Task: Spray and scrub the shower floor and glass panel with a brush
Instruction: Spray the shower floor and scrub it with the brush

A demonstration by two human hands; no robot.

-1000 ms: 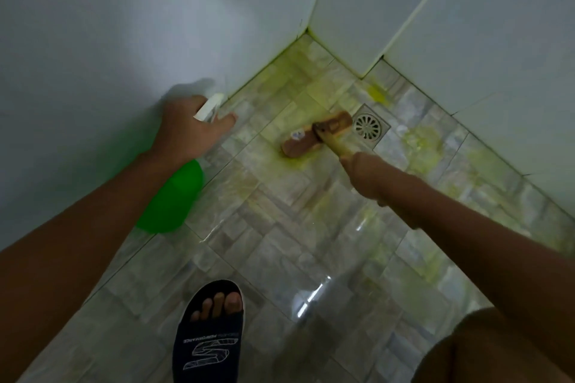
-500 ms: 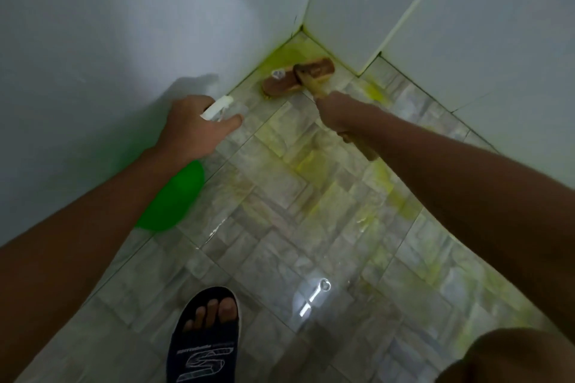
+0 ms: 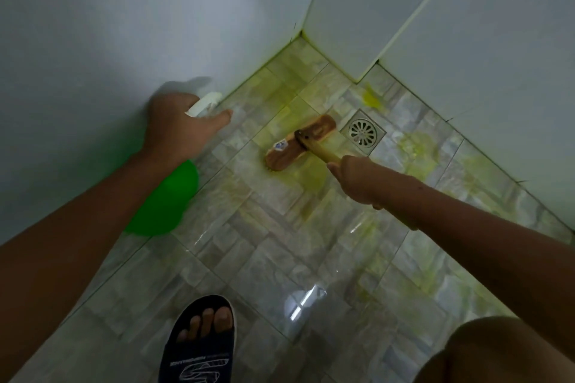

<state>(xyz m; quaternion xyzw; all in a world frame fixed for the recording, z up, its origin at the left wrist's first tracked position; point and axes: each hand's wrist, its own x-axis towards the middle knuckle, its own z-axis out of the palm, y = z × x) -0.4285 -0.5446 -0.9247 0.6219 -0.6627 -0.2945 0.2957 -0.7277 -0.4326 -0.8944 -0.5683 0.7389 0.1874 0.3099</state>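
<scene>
A wooden scrub brush (image 3: 300,142) with a yellowish handle rests bristles-down on the wet tiled shower floor (image 3: 264,246), just left of the drain. My right hand (image 3: 357,179) is closed around its handle. My left hand (image 3: 180,127) grips a green spray bottle (image 3: 165,199) with a white nozzle (image 3: 203,104), held close to the left wall. Yellow-green cleaner is smeared over the tiles around the brush and along the wall edges.
A square metal floor drain (image 3: 362,134) lies right of the brush head. White walls (image 3: 404,9) meet in a corner beyond it. My foot in a dark slipper (image 3: 199,342) stands at the bottom, and a knee shows at bottom right.
The brush was pushed into the far corner half a second ago and has now been pulled back beside the drain. The left hand with the bottle has stayed near the wall.
</scene>
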